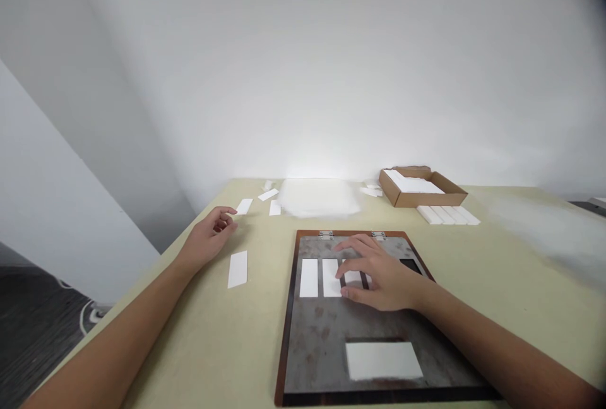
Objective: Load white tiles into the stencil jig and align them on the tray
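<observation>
Rusty grey metal board near, open right hand resting on white rectangular strips; left hand loosely curled, empty, above pale yellow table.

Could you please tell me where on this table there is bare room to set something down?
Bare tabletop lies between the loose white strip and the rust-stained board, and also right of the board, below the white bars beside the cardboard tray. It is crowded around the right hand on the board's white strips, and along the far edge's scattered strips.
</observation>
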`<state>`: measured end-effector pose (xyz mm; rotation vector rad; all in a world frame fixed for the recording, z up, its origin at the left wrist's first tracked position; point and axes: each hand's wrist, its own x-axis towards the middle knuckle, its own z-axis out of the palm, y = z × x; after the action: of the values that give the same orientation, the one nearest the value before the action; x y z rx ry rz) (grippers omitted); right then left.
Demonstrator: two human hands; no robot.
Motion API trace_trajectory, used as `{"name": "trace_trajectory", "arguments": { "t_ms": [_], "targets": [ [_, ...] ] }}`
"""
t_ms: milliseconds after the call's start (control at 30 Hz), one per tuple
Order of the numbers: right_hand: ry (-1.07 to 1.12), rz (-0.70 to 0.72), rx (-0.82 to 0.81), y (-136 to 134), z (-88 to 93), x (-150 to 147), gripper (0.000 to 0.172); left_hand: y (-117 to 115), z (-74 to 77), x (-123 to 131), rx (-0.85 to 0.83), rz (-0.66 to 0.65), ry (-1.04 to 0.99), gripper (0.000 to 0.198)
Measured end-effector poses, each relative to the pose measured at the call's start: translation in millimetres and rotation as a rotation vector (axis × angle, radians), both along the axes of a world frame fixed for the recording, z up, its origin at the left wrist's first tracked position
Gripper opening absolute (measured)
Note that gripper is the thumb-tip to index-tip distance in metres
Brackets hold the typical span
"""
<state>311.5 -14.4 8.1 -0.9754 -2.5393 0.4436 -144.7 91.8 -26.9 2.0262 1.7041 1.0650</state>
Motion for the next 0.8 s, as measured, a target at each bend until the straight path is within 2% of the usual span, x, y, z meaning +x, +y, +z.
{"name": "trace_trajectory", "arguments": {
  "t_ms": [200, 300, 433, 500, 533, 567, 633, 733, 800],
  "targets": [
    [-0.013, 0.009, -0.003, -2, -1.4, -2, 0.029, -1, 0.6, 2, 0.028, 0.006, 0.041, 0.034],
    [-0.027, 0.006, 0.007, -2, 9.0, -1, 0.026, -5, 5.7, 5, 0.045, 0.005, 0.077, 0.034],
    [0.011, -0.094, 0.083, -6, 47.1, 25, 0.036, -20, 30.0, 22, 0.036, -0.042, 0.161, 0.038],
    [0.077, -0.223, 0.140, -18, 62.5, 54, 0.037, -36, 47.1, 38, -0.005, -0.084, 0.215, 0.042],
    [0.125, -0.304, 0.159, -28, 64.5, 72, 0.037, -46, 54.6, 48, -0.037, -0.104, 0.240, 0.044],
    [0.171, -0.378, 0.153, -40, 61.3, 89, 0.038, -59, 60.6, 59, -0.076, -0.122, 0.263, 0.045],
    [0.300, -0.513, 0.065, -71, 39.2, 119, 0.042, -91, 65.5, 82, -0.172, -0.161, 0.303, 0.045],
    [0.640, -0.651, -0.208, -122, -18.8, 141, 0.050, -146, 55.8, 114, -0.292, -0.235, 0.342, 0.044],
    [0.818, -0.628, -0.357, -149, -54.7, 138, 0.055, -177, 43.7, 132, -0.377, -0.267, 0.338, 0.045]
  ]
}}
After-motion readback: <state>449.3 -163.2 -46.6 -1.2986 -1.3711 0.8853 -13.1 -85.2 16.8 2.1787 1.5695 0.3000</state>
